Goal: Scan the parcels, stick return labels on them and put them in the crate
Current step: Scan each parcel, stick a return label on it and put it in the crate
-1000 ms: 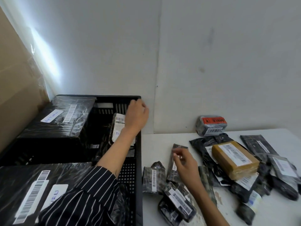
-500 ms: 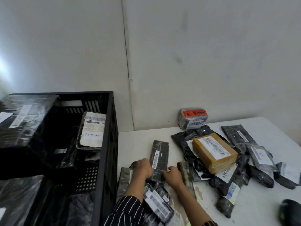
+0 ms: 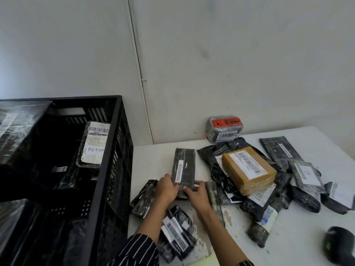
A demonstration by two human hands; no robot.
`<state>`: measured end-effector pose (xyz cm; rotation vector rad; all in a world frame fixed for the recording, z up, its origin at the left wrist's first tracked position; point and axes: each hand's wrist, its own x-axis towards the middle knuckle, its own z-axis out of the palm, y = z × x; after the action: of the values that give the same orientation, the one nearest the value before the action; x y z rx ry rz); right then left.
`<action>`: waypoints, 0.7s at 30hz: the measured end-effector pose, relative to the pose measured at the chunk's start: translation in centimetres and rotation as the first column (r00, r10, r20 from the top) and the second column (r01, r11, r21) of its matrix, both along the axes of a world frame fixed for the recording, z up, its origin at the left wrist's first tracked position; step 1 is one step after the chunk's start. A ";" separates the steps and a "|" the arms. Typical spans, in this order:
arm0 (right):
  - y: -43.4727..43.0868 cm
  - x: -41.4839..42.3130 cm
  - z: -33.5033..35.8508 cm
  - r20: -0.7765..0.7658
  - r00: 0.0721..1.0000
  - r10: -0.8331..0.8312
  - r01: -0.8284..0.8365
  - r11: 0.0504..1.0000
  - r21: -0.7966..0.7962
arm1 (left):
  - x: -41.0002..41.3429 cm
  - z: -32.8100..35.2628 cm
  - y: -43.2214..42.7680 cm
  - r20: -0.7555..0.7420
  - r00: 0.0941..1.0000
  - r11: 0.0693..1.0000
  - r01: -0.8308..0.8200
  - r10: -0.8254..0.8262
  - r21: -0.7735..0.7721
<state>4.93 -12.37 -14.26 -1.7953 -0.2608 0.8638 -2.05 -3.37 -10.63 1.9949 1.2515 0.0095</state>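
A long black parcel [image 3: 184, 166] with a narrow barcode strip lies on the white table [image 3: 153, 156]. My left hand [image 3: 166, 189] grips its near left edge and my right hand [image 3: 196, 192] holds its near right corner. The black crate [image 3: 113, 150] stands to the left of the table. Inside it leans a parcel with a white label marked RETUR [image 3: 95, 144], beside large black wrapped boxes [image 3: 17, 127]. A dark scanner [image 3: 339, 244] sits at the table's near right.
Several black parcels lie heaped on the right around a brown taped box [image 3: 249, 169]. A grey parcel with an orange fragile sticker [image 3: 224, 128] stands against the wall. More small parcels [image 3: 176, 237] lie under my forearms. A yellow sheet [image 3: 205, 262] pokes in at the bottom edge.
My left hand left the crate and came to the table, where both hands took hold of the long black parcel. The view swung right, away from the crate.
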 end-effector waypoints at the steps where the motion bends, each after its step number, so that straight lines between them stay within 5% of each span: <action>1: -0.4 0.4 0.8 -0.008 1.000 -0.019 0.019 0.998 0.054 | 0.2 0.5 0.0 0.063 0.998 0.999 -0.026 0.027 -0.021; 10: -10.8 6.4 8.7 -0.106 0.991 -0.082 0.114 0.928 0.356 | 1.4 6.4 -5.2 0.484 0.783 0.888 -0.181 0.390 -0.422; 21: -27.0 11.6 8.8 -0.299 0.948 -0.108 0.228 0.888 0.400 | 1.5 3.6 -21.0 0.514 0.593 0.661 -0.043 0.620 -0.749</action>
<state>16.48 -39.35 -5.50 -1.2510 -0.1027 0.8381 -0.52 -24.39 -6.98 0.8637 0.8758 0.4746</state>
